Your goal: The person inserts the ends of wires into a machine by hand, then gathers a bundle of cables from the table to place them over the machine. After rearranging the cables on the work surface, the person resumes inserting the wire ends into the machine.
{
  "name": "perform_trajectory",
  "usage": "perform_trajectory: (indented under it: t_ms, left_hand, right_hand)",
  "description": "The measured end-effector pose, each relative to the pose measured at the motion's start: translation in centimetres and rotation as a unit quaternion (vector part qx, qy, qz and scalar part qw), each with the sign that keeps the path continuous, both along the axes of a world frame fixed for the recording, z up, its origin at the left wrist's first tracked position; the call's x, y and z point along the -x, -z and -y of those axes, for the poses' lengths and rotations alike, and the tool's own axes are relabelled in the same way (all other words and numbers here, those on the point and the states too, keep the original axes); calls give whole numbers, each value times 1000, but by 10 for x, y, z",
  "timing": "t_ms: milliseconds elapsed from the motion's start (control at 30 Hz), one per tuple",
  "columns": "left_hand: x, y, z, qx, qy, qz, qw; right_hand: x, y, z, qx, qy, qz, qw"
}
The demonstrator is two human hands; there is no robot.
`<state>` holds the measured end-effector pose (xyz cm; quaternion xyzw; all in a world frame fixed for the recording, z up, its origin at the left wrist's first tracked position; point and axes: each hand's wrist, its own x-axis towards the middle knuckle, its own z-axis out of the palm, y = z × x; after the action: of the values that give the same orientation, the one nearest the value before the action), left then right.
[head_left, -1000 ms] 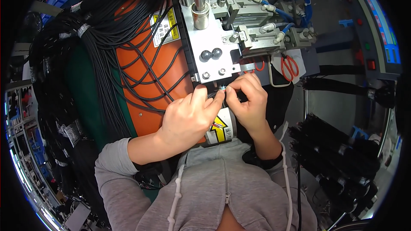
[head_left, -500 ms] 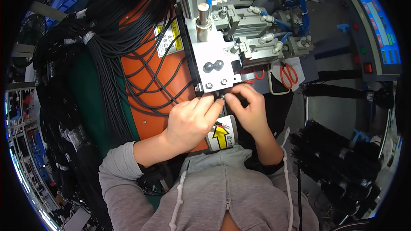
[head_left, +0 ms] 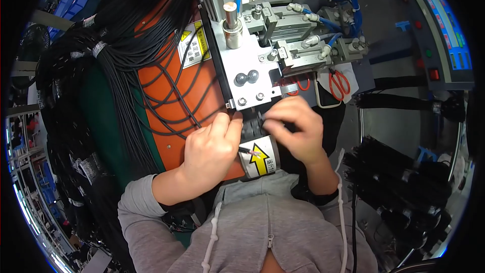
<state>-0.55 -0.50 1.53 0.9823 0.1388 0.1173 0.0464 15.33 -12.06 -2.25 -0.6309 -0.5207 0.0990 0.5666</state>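
Below metal press block (head_left: 247, 78): L hand (head_left: 209, 149) pinching thin black wire (head_left: 247, 150); R hand (head_left: 295, 129) curled, grip unclear.

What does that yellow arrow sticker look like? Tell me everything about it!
The arrow sticker is a white label with a fat yellow arrow outlined in black, pointing up toward the grey metal machine block. It looks glossy and curves around the machine's front edge, beside the orange panel. The left hand covers its left edge; the right hand sits just above it. A thin black cable end lies across its corner.
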Motion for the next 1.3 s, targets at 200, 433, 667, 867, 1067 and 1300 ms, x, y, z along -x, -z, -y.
perform_trajectory:
  t_ms: [200,433,667,867,1067,1300]
  left_hand:
    - [-2,-1,-7,97,44,48,993]
    - [-10,-3,-16,131,212,259,933]
    - [-7,-5,-11,123,179,207,954]
    - [-12,7,-8,155,144,267,940]
    - [-9,6,-4,159,150,227,949]
    - [-10,4,-5,104,141,190,966]
  right_hand:
    - [12,-7,-10,-80,-173,18,982]
    - [4,-7,23,-76,-48,2,996]
    - [26,-17,4,-110,-11,-224,968]
    - [14,-15,0,-93,-6,-68,993]
    - [17,-12,3,-60,15,-138,989]
    - [8,-25,10,22,31,43,998]
